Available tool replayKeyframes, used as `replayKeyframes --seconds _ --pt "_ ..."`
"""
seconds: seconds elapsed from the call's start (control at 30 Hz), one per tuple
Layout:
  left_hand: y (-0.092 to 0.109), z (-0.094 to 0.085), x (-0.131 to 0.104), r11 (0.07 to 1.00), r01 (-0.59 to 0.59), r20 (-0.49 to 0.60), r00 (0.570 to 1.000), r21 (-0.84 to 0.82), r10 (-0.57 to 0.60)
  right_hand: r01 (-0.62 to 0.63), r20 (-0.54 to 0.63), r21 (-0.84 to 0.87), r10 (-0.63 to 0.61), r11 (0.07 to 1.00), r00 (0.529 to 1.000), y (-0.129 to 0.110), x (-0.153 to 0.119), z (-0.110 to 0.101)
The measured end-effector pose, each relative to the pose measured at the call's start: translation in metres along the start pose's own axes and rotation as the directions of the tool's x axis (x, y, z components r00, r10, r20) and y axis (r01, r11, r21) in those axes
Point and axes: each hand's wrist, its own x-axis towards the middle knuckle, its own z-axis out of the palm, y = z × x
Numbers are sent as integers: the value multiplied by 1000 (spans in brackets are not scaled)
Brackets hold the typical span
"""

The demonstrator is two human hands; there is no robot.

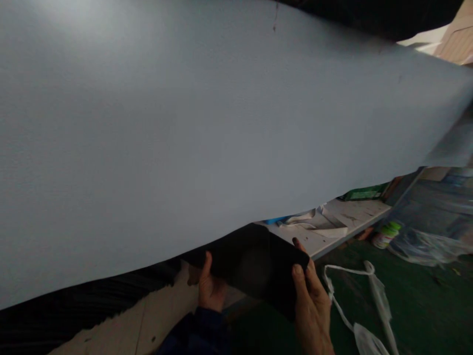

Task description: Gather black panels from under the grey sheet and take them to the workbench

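Observation:
Below the edge of a broad grey tabletop (207, 133), a flat, dark black piece of sheet material (251, 266) hangs between my two hands. My left hand (212, 291) is closed on its left side, thumb pointing up. At the piece's right corner, my right hand (312, 301) pinches it between thumb and fingers. The upper part of the black piece goes out of sight under the tabletop. To the left of my left hand lies a stack of black layered sheets (92, 296) on the lower shelf (173, 301).
White scraps (314, 222) and a green box (365, 192) are on the shelf at right. On the green floor (424, 301) are a green-lidded bottle (386, 234), clear plastic wrap (428, 246) and a white strap-like strip (379, 296). A dark item (388, 17) lies over the tabletop's far edge.

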Motion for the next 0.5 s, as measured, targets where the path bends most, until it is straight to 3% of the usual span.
replayKeyframes --seconds 0.1,0.2,0.3,0.4,0.5 --pt "0 -8 7 1000 -30 3 1000 1 30 -26 -25 18 26 1000 999 5 0 4" --pt "2 -13 11 998 -40 45 998 45 38 -63 26 40 62 997 998 8 -1 10" --pt "2 -12 10 997 -64 15 998 46 63 -114 13 65 113 991 993 9 -2 12" --pt "-2 -13 10 998 -37 4 999 41 36 -147 -32 62 149 987 988 12 -2 14" --pt "-5 -20 14 998 11 63 998 63 -15 -108 -21 37 109 993 994 14 -3 13"
